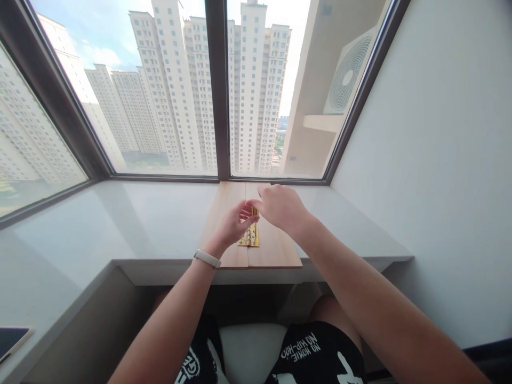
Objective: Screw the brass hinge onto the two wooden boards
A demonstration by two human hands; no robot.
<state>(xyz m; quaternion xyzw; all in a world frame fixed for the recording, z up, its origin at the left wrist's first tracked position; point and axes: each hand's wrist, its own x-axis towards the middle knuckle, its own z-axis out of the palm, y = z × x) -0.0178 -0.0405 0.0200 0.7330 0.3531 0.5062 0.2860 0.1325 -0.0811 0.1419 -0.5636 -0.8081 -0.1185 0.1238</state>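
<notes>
Two light wooden boards point(276, 249) lie side by side on the white sill, with a narrow seam between them. A gold metal hinge point(251, 237) with holes and small dark marks rests across the seam. My left hand point(237, 223), with a pale band on its wrist, is over the hinge's left side, thumb and fingers curled and apart around its upper part. My right hand point(280, 207) is bent over the upper right of the hinge, its fingertips close to my left fingers. Whatever is between the right fingertips is hidden or too small to name.
The white sill point(160, 229) runs along dark window frames point(222, 106) behind the boards. A white wall point(432, 160) stands at the right. A dark flat device point(13, 341) lies at the lower left edge.
</notes>
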